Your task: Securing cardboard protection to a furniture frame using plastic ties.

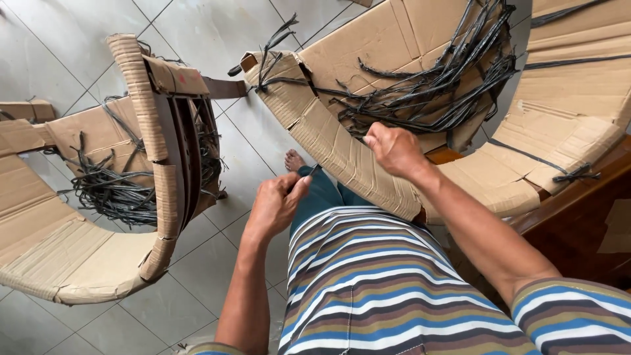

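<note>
L hand [273, 205] pinching small blade [314, 169], R hand [394, 150] fisted on cardboard wrap [342, 154], black straps [427, 92] inside

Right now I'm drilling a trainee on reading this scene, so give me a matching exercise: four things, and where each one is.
Things:
1. left hand
2. right hand
3. bare foot
4. bundle of dark straps

Places:
A. on the tiled floor, between the two wrapped pieces
B. at the rim of the cardboard-wrapped piece in the middle
C. in the hollow of the wrapped piece at the far left
D. over the teal trouser leg, pinching a thin dark tool

Pairs: 1-D, 2-B, 3-A, 4-C
</note>
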